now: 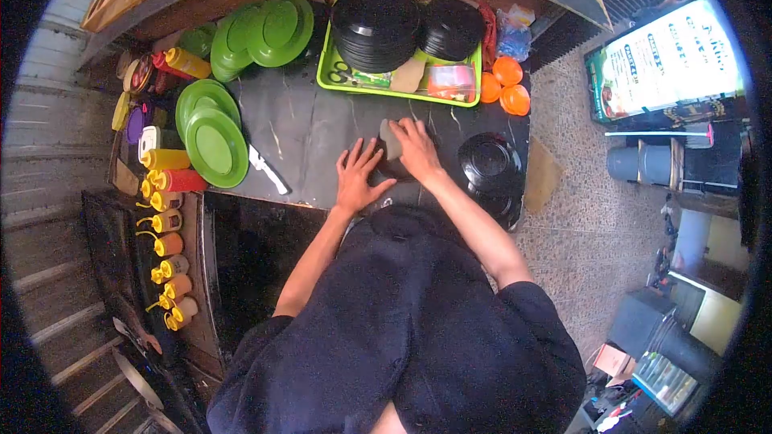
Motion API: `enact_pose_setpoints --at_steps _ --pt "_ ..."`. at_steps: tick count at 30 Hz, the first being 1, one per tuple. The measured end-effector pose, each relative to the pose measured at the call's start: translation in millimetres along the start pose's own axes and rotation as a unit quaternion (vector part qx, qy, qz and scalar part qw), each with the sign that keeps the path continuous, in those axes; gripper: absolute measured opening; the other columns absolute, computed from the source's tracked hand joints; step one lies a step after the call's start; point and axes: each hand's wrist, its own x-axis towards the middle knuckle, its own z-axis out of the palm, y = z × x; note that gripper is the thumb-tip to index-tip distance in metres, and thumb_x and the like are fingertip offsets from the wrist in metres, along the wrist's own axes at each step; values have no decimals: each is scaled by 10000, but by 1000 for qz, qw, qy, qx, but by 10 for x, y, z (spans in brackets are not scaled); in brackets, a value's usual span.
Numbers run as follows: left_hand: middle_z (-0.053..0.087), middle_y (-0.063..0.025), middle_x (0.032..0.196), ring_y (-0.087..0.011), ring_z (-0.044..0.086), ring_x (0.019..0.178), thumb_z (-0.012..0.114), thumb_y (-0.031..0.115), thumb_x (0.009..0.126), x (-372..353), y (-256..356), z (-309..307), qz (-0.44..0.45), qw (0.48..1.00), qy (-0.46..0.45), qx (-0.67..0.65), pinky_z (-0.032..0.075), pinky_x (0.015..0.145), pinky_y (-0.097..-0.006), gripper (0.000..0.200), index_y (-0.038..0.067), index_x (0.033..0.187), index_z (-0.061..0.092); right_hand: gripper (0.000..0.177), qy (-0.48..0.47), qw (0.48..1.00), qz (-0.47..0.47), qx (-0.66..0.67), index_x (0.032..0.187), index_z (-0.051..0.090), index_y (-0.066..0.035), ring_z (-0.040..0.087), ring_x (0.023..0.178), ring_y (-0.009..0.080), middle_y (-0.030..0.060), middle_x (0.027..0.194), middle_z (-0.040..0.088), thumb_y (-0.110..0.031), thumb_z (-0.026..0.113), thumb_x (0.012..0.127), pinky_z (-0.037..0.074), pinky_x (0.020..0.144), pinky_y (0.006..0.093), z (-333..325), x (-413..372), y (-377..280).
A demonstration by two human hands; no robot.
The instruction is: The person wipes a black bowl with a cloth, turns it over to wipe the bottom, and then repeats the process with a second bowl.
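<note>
My left hand (359,175) lies flat on the dark marbled counter (310,124), fingers spread and holding nothing. Just right of it, my right hand (416,149) presses its fingers on a small greyish-brown flat piece (389,139), which looks like a folded cloth or a bit of card. Part of that piece is hidden under the fingers. A shiny black plate (488,159) sits to the right of my right hand, with another dark one nearer the counter's front edge. Off to the left of my left hand rests a knife with a white handle (273,177).
Green plates (217,147) lie left and at the back. Beyond my hands, a green tray (386,93) holds stacked black plates (375,28) and scissors. Orange cups (507,71) stand at the right corner. Sauce bottles (167,222) line the left side.
</note>
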Motion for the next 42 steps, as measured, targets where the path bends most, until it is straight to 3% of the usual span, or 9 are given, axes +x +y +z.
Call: enact_pose_setpoints --at_steps 1,10,13,18,20,26,30,33,42 --pt "474 -66 1660 -332 351 1571 855 562 791 11 14 -12 -1 1000 5 10 233 1236 -571 803 97 1419 672 578 47 999 -21 -18 1335 656 -27 563 1125 370 109 1220 582 88 679 769 553 960 474 -51 -6 44" --pt "542 -84 1606 -320 389 1551 857 597 766 24 9 -4 8 999 14 34 263 1229 -555 808 115 1396 703 661 -14 993 105 -47 1317 670 6 570 1138 370 140 1238 572 22 820 673 556 988 455 -353 -504 94" --pt "562 -105 1586 -322 391 1551 864 587 765 32 -13 -5 0 1000 -5 24 250 1235 -553 799 115 1390 708 598 -102 991 86 3 1272 713 -10 588 1163 361 129 1237 606 -2 809 682 554 1016 438 -440 -690 23" --pt "543 -126 1599 -331 376 1559 878 564 768 -15 -31 35 5 1000 6 11 229 1241 -560 851 112 1452 649 464 -128 976 88 151 1155 786 -62 677 1080 369 158 1107 681 -50 825 693 564 973 443 -405 -575 279" --pt "518 -130 1619 -334 362 1566 884 560 767 13 -26 15 10 1000 6 10 224 1243 -563 909 104 1501 602 437 -70 970 147 180 1155 781 -57 690 1068 369 170 1097 686 -64 841 722 561 964 431 -609 -425 206" --pt "386 -146 1698 -332 262 1611 886 570 751 64 6 -80 -56 996 -27 -58 178 1256 -575 1109 50 1613 422 549 64 985 116 110 1270 722 -32 633 1142 359 144 1202 645 -1 811 729 526 1016 430 -399 -153 321" --pt "398 -143 1693 -323 249 1617 878 594 746 63 -39 -4 -40 998 -43 -19 173 1256 -567 1108 47 1604 439 695 37 995 11 88 1358 683 -61 591 1184 346 107 1263 621 71 750 679 524 1047 437 -191 -187 235" --pt "418 -137 1683 -324 259 1613 883 596 738 43 -10 -1 -45 998 -40 -13 187 1247 -550 1121 49 1607 432 717 -2 997 23 72 1373 676 -71 581 1196 343 90 1293 607 71 756 675 525 1057 436 -137 -163 103" --pt "423 -138 1677 -335 302 1592 900 498 732 144 49 -91 -55 990 -106 73 212 1246 -591 1061 54 1584 449 629 -99 988 -83 90 1288 744 -92 576 1128 328 83 1176 635 56 751 677 513 1013 429 -239 -192 -29"
